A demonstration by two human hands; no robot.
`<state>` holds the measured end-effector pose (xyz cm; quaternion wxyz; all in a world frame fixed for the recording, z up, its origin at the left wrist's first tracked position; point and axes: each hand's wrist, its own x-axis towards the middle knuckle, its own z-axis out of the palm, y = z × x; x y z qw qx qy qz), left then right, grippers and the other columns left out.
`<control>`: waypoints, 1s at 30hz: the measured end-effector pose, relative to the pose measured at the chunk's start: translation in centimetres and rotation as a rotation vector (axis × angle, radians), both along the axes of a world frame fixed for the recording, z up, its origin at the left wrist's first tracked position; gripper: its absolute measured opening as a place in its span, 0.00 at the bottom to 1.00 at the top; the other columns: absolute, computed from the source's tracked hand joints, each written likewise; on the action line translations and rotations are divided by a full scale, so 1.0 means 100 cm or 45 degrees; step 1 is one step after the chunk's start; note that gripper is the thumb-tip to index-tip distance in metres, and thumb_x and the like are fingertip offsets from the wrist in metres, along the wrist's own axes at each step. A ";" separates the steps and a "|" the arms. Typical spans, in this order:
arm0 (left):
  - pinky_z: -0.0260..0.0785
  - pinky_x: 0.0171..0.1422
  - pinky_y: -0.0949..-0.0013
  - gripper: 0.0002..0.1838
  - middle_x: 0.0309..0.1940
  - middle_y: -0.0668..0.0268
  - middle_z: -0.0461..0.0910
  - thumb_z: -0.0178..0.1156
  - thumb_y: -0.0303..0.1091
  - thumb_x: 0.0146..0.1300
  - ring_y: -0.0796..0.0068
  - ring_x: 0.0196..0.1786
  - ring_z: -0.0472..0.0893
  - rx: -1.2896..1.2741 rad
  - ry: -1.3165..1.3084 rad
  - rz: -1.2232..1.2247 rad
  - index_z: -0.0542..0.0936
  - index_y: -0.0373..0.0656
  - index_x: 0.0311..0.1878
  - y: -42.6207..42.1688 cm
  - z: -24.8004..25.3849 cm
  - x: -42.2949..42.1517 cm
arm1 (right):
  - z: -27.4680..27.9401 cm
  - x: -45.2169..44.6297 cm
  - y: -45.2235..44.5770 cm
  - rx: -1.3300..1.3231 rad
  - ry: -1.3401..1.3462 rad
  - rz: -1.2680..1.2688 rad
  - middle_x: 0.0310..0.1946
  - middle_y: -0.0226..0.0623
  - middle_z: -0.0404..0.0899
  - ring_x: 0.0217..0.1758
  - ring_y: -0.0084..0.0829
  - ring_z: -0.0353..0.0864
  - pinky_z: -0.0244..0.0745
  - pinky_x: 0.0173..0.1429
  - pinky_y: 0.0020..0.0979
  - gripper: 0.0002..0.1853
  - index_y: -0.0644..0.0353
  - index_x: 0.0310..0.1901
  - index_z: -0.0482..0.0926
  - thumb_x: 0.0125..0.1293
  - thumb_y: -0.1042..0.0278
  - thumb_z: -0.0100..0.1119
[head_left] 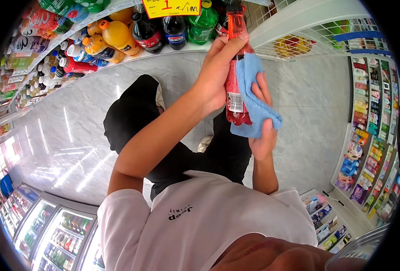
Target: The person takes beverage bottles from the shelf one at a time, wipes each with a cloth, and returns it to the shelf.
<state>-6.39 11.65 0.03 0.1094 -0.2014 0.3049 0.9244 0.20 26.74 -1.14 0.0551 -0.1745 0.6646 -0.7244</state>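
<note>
A plastic bottle of red drink [232, 86] is held up in front of my chest, its dark cap toward the shelf and a barcode on its label. My left hand [219, 67] wraps round its upper part, thumb near the neck. A light blue cloth [249, 101] lies along the bottle's right side and hangs past its base. My right hand [264, 131] grips the cloth and presses it to the bottle, its thumb near the lower edge and its fingers partly behind the folds.
A drinks shelf [164, 50] with several bottles and a yellow price sign [172, 7] runs along the top. A white wire rack [326, 34] adjoins it on the right. Stocked shelves [373, 135] stand far right; lit drink fridges [57, 235] at lower left. Grey tiles [73, 140] cover the floor.
</note>
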 end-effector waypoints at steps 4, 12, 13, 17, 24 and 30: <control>0.78 0.44 0.70 0.16 0.39 0.69 0.79 0.62 0.45 0.71 0.80 0.39 0.80 0.156 0.003 0.032 0.77 0.44 0.52 0.007 0.000 0.004 | 0.004 -0.014 -0.006 -0.022 0.024 -0.032 0.79 0.51 0.53 0.85 0.47 0.38 0.42 0.82 0.45 0.41 0.81 0.68 0.66 0.75 0.41 0.41; 0.78 0.55 0.66 0.18 0.49 0.66 0.81 0.49 0.46 0.78 0.76 0.48 0.83 0.017 -0.040 -0.068 0.74 0.44 0.58 0.014 -0.005 0.013 | 0.012 -0.057 -0.021 -0.007 0.109 -0.102 0.78 0.50 0.54 0.83 0.43 0.47 0.45 0.82 0.42 0.38 0.80 0.69 0.63 0.76 0.47 0.40; 0.78 0.55 0.65 0.18 0.48 0.66 0.81 0.49 0.47 0.78 0.76 0.48 0.83 0.006 -0.055 -0.083 0.74 0.44 0.58 0.014 -0.004 0.015 | 0.013 -0.061 -0.027 0.015 0.107 -0.142 0.78 0.49 0.55 0.81 0.42 0.52 0.48 0.82 0.40 0.38 0.79 0.70 0.62 0.76 0.47 0.38; 0.78 0.56 0.65 0.17 0.48 0.67 0.80 0.48 0.48 0.79 0.75 0.49 0.82 0.088 -0.044 -0.088 0.73 0.45 0.57 0.013 -0.005 0.015 | 0.005 -0.083 -0.024 0.033 0.138 -0.060 0.78 0.46 0.57 0.83 0.41 0.49 0.47 0.82 0.39 0.35 0.77 0.70 0.64 0.76 0.51 0.39; 0.78 0.54 0.63 0.18 0.47 0.63 0.80 0.46 0.48 0.79 0.72 0.49 0.83 0.228 -0.054 -0.014 0.73 0.43 0.56 0.009 -0.009 0.013 | 0.009 -0.066 -0.022 0.158 0.222 0.032 0.74 0.46 0.63 0.84 0.43 0.46 0.47 0.81 0.42 0.33 0.76 0.67 0.69 0.76 0.51 0.40; 0.74 0.63 0.61 0.26 0.57 0.62 0.80 0.47 0.55 0.77 0.67 0.57 0.80 0.285 -0.156 0.036 0.74 0.44 0.63 -0.003 -0.002 0.011 | 0.011 -0.025 -0.012 0.162 0.071 0.136 0.72 0.49 0.66 0.84 0.46 0.44 0.55 0.79 0.44 0.33 0.75 0.63 0.74 0.74 0.48 0.43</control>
